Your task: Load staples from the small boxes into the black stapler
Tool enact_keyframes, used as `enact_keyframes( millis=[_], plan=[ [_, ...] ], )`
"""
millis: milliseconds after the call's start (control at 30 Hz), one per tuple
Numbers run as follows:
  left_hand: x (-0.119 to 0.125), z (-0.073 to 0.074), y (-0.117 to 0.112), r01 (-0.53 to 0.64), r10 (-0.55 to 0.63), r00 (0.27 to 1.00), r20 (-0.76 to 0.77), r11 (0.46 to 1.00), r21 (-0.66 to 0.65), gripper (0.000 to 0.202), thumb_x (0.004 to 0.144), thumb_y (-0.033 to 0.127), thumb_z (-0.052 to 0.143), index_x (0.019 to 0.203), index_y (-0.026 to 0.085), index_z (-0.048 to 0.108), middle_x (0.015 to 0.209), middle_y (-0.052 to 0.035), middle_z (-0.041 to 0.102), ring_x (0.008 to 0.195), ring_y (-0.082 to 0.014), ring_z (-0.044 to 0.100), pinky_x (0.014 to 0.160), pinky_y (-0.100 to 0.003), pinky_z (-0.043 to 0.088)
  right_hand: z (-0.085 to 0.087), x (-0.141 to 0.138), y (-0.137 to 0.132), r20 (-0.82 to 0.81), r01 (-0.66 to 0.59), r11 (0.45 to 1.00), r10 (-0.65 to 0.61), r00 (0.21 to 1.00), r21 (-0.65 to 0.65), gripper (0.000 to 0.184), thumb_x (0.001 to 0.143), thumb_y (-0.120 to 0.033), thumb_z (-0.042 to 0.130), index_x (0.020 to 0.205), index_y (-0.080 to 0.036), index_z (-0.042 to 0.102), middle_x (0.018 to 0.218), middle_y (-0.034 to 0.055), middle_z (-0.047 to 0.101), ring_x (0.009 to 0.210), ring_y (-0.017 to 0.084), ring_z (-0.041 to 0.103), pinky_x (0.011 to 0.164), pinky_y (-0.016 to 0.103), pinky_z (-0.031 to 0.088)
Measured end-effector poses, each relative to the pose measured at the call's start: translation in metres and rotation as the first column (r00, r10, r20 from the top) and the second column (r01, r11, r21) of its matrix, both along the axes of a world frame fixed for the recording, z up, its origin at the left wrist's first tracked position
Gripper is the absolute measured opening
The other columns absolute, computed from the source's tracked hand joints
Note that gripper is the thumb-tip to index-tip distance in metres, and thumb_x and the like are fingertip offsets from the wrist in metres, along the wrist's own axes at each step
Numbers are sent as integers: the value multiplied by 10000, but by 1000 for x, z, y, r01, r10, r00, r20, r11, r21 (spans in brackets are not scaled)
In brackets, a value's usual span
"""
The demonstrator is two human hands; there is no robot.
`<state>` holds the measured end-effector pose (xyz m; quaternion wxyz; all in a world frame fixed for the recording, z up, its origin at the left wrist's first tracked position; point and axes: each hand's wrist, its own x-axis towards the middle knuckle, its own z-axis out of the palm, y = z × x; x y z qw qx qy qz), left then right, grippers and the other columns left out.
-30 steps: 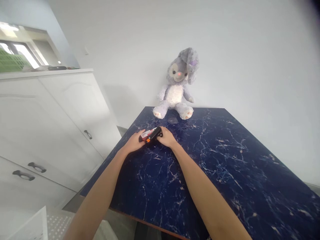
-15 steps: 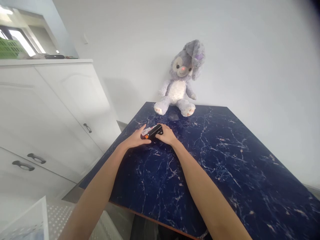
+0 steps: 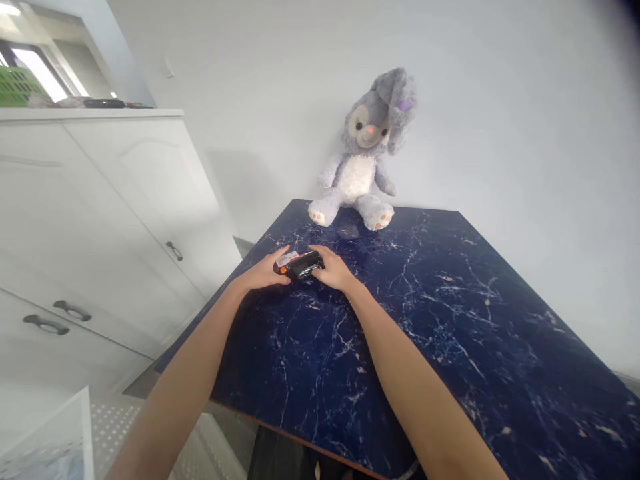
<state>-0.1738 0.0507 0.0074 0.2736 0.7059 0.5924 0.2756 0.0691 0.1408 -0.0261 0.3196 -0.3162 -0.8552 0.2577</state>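
You are holding both arms out over a blue marbled table (image 3: 440,320), the forearms rising from the bottom of the view and drawing closer together toward the hands, near the table's far left part.

Your right hand (image 3: 333,272) is pinching the right end of a black item (image 3: 306,265), thumb on the near side and fingers on the far side. Your left hand (image 3: 263,272) is facing it, palm turned inward, with thumb and fingers spread to either side of the left end; whether it is pressing on anything, you cannot tell from this view.

The black item is lying between your two hands, its orange tip (image 3: 283,271) pointing left. A red-and-white packet (image 3: 289,258) is showing along its far side, just beside or partly under it; which of the two is unclear.

In count, you are seeing two hands, one black item, one packet and one table. One gray plush rabbit (image 3: 356,179) is sitting at the table's far edge, against the wall (image 3: 500,100). To the left, one white cabinet (image 3: 145,180) is showing three dark handles (image 3: 47,325), and one green basket (image 3: 19,88) is standing on top.
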Motion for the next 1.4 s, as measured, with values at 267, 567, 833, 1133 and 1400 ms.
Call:
enact_keyframes(
  millis=[267,567,833,1133,1400],
  plan=[
    [-8,-9,13,-312,303,926,227,950,1,403,864,432,566,1191,242,703,1224,-76,705,1125,-271,649,1014,-429,481,-7,-4,9,-40,66,997,-65,997,27,501,721,-116,546,1193,-215,681,1190,63,661,1122,221,610,1048,360,457],
    [4,-5,8,-265,262,964,40,960,95,366,890,432,563,1156,229,710,1139,-49,729,999,-247,674,936,-374,505,-1,-1,8,39,9,999,-7,999,-41,594,724,-113,562,1294,-261,642,1323,17,660,1218,276,603,1093,412,437],
    [13,-10,16,-495,412,841,351,848,191,357,865,378,617,1182,225,679,1148,-42,726,1032,-232,679,928,-349,530,-3,0,7,-111,65,998,-64,992,10,482,813,-155,489,1257,-247,651,1386,4,611,1302,227,535,1155,405,368],
    [38,2,5,-371,203,829,521,897,241,406,839,421,681,1185,209,661,1131,-67,722,1015,-234,695,897,-377,575,38,-23,-19,-272,176,983,-155,950,56,341,956,-355,486,1249,-247,625,1161,20,717,1145,218,612,1056,364,445],
    [26,-4,12,-481,298,776,556,850,216,369,825,384,662,1141,194,688,1164,-75,720,1040,-241,690,906,-378,565,31,-8,-3,-307,243,969,-222,925,31,349,988,-373,438,1220,-241,663,1100,32,744,1019,202,672,982,331,482]
  ],
)
